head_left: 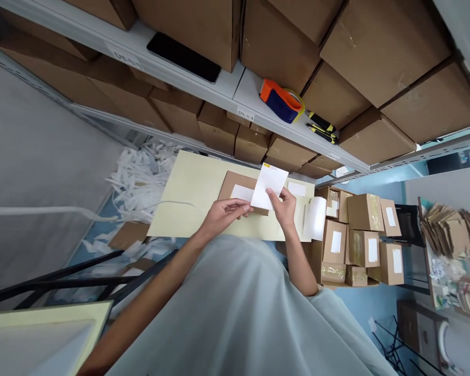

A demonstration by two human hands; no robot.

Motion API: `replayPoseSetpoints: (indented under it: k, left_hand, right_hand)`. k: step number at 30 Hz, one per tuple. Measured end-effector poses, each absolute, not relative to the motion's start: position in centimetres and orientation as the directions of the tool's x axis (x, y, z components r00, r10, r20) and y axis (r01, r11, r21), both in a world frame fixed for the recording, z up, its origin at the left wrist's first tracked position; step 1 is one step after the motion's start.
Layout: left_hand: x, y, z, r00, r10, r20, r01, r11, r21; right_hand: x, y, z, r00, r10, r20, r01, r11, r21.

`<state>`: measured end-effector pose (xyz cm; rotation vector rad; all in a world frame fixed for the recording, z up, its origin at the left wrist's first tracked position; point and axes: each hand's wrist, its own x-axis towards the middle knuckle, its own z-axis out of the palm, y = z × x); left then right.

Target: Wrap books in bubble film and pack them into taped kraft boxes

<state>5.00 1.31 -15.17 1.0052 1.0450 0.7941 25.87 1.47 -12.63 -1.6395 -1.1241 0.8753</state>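
Note:
A white label [271,183] with a small yellow-orange mark at its top corner is held up above the table. My right hand [284,208] grips its lower right side, thumb on top. My left hand [226,213] has its fingertips pinched together at the label's lower left corner. Under both hands lies a brown cardboard box [235,180] with a white label [241,192] on its top face, partly covered by the held one. A smaller white slip [296,188] lies on the table to the right, beside a curled white roll of labels [317,218].
Beyond the pale yellow table [188,183], a shelf carries a tape dispenser [281,100], yellow-black cutters [321,130] and a dark phone [184,56]. Labelled boxes [362,245] are stacked at right. White paper strips [141,183] heap at left, near a white cable [62,211].

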Motion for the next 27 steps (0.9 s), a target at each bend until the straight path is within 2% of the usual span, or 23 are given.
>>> replayPoseSetpoints:
  k: [10, 14, 16, 18, 21, 24, 27]
  left_hand:
    - [3.9, 2.2, -14.8, 0.314, 0.914, -0.256, -0.082, 0.295, 0.952]
    - [4.0, 2.3, -14.6, 0.298, 0.934, -0.196, -0.097, 0.234, 0.968]
    - [4.0, 2.6, -14.6, 0.287, 0.945, -0.158, -0.069, 0.185, 0.980]
    - [3.9, 3.0, -14.7, 0.278, 0.953, -0.123, -0.012, 0.131, 0.991]
    - [3.6, 3.4, -15.1, 0.287, 0.954, -0.088, 0.092, 0.064, 0.994]
    - [3.5, 3.6, -15.3, 0.306, 0.949, -0.080, 0.134, 0.040, 0.990]
    - [3.7, 3.6, -15.3, 0.321, 0.941, -0.104, 0.152, 0.057, 0.987]
  right_hand:
    - [23.9, 1.7, -11.7, 0.334, 0.941, -0.054, 0.318, -0.167, -0.933]
    - [23.2, 2.2, -13.6, 0.326, 0.931, -0.163, 0.320, -0.271, -0.908]
    - [22.9, 2.2, -14.3, 0.343, 0.922, -0.178, 0.373, -0.308, -0.875]
    - [22.8, 1.6, -14.3, 0.335, 0.936, -0.112, 0.433, -0.259, -0.863]
    - [22.9, 0.4, -12.9, 0.205, 0.978, -0.026, 0.415, -0.111, -0.903]
    - [22.8, -0.6, -11.6, 0.097, 0.995, -0.024, 0.368, -0.059, -0.928]
    - [22.6, -0.7, -11.5, 0.095, 0.995, -0.030, 0.362, -0.063, -0.930]
